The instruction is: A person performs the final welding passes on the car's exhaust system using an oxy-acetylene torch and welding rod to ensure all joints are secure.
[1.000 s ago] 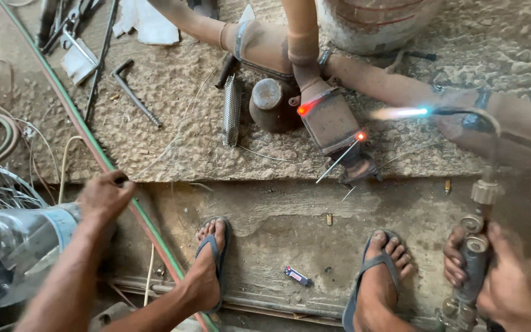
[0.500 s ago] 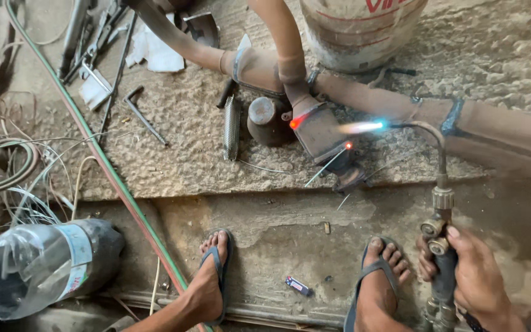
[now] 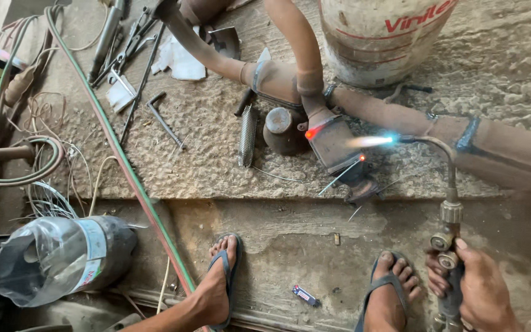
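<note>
My right hand (image 3: 483,295) grips the handle of a brass gas torch (image 3: 450,212) at the lower right. Its curved neck reaches up and left, and the flame (image 3: 370,141) plays on a rusty metal box (image 3: 333,144) joined to a long rusty pipe (image 3: 401,114). An orange-hot spot (image 3: 311,132) glows on the box's upper left corner. A thin wire rod (image 3: 339,177) leans against the box, its tip glowing. My left hand is out of view.
A dirty white bucket (image 3: 382,37) stands behind the pipe. A perforated tube (image 3: 247,135), a small can (image 3: 281,129), an L-shaped key (image 3: 164,120) and tools lie on the slab. Green and red hoses (image 3: 130,178) run diagonally. A cut plastic bottle (image 3: 56,258) lies left of my sandalled feet (image 3: 219,276).
My left hand, earlier resting on the step's edge above the plastic bottle, has left the view. The view has shifted, and the flame has moved left from the pipe onto the box.
</note>
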